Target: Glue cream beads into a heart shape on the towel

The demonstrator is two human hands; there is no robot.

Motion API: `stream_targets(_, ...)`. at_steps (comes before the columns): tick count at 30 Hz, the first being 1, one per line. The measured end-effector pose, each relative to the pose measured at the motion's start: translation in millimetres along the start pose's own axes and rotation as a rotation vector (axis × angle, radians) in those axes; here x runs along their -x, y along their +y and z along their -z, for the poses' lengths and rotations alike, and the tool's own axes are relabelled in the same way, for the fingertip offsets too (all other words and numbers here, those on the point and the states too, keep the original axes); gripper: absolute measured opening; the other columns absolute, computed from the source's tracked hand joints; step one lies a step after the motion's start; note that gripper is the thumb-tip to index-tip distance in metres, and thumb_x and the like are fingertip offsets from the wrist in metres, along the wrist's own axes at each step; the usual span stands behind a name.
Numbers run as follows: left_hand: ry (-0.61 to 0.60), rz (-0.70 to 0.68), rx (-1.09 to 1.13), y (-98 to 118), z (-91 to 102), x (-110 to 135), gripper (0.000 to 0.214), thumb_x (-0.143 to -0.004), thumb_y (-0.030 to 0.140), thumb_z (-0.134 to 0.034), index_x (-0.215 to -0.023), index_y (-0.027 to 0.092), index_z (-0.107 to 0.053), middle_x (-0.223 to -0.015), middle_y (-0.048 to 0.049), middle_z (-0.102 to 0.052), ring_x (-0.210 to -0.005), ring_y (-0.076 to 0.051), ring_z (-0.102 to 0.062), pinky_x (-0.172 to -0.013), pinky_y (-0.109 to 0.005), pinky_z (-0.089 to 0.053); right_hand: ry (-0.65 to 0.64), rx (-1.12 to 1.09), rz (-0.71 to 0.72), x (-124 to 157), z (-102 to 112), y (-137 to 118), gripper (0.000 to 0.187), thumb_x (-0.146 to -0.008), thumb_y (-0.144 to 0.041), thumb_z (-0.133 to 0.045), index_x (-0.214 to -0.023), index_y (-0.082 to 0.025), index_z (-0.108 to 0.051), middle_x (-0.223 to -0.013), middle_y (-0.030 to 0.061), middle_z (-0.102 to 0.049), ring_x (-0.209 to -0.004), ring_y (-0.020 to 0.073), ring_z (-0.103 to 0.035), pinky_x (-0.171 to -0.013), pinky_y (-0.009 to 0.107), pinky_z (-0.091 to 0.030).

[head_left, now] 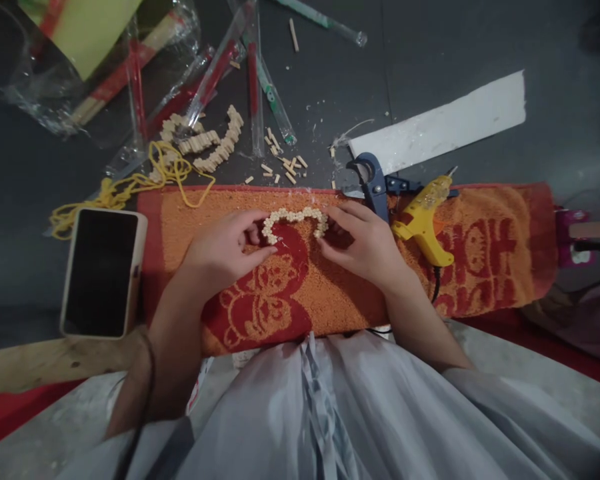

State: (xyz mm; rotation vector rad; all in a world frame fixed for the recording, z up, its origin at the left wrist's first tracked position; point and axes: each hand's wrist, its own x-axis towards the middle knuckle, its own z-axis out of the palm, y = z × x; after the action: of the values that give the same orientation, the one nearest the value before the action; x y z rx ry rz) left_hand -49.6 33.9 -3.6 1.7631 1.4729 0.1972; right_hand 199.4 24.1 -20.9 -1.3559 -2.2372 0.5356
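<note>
The left hand [227, 245] and right hand [364, 240] hold the two ends of an arched piece [294, 215] of small pale sticks, over an orange towel [353, 293] with red figures. To the right, on the towel, lies a yellow glue gun [423, 217], its tip pointing away; just beside it is a blue-handled cutter [376, 187], near a white strip [445, 123] on the dark surface [430, 47]. Beyond the towel are scattered short sticks [290, 175], curved stick pieces [223, 150] and plastic-wrapped red items [215, 77]. Yellow cord [111, 195] trails over the towel's left corner, near a dark-screened device [100, 273].
</note>
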Motion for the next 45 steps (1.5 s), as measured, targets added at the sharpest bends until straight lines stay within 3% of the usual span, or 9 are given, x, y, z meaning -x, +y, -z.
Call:
stream_targets(4,-0.008,0.017,-0.003,0.4,0.1,0.1,0.049,-0.078,0.037,-0.066,-0.123,0.021,-0.063,-0.080,0.0024,-0.062,-0.060,-0.009,-0.047,-0.059,-0.022,-0.039,-0.015,0.005,-0.012,0.9,-0.7,1.5,0.035,-0.083,-0.027,-0.061,-0.117,-0.021,-0.065,-0.106,0.0123,-0.070,-0.100,0.0278,-0.067,-0.085,0.041,-0.057)
stream_targets(16,0.008,0.026,-0.025,1.2,-0.6,-0.2,0.047,-0.078,0.035,-0.068,-0.122,0.021,-0.064,-0.078,0.0030,-0.062,-0.058,-0.009,-0.047,-0.057,-0.022,-0.036,0.031,-0.001,-0.027,2.5,-6.1,0.9,0.034,-0.083,-0.027,-0.060,-0.116,-0.019,-0.066,-0.107,0.0141,-0.070,-0.101,0.0282,-0.067,-0.085,0.041,-0.058)
stream_targets(31,0.020,-0.029,0.078,-6.6,0.0,2.7,0.051,-0.077,0.040,-0.071,-0.124,0.021,-0.064,-0.080,0.0021,-0.062,-0.057,-0.008,-0.045,-0.056,-0.022,-0.037,0.038,0.006,-0.015,3.1,-7.6,3.0,0.034,-0.084,-0.029,-0.059,-0.116,-0.020,-0.065,-0.105,0.0130,-0.069,-0.099,0.0276,-0.067,-0.084,0.040,-0.058)
stream_targets(38,0.109,-0.072,0.127,-18.9,-4.9,3.4,0.035,-0.077,0.038,-0.072,-0.108,0.022,-0.072,-0.074,0.0027,-0.062,-0.054,-0.007,-0.043,-0.054,-0.022,-0.037,0.081,-0.008,0.039,4.6,-8.5,5.0,0.035,-0.084,-0.027,-0.059,-0.117,-0.017,-0.065,-0.103,0.0139,-0.069,-0.097,0.0272,-0.067,-0.083,0.040,-0.058)
stream_targets(45,0.109,-0.080,0.067,-19.6,-6.9,1.7,0.033,-0.078,0.038,-0.071,-0.106,0.023,-0.072,-0.073,0.0035,-0.062,-0.055,-0.008,-0.045,-0.055,-0.023,-0.036,0.081,0.015,0.053,3.5,-7.3,3.8,0.034,-0.083,-0.025,-0.059,-0.116,-0.018,-0.065,-0.102,0.0127,-0.070,-0.096,0.0269,-0.067,-0.081,0.040,-0.058)
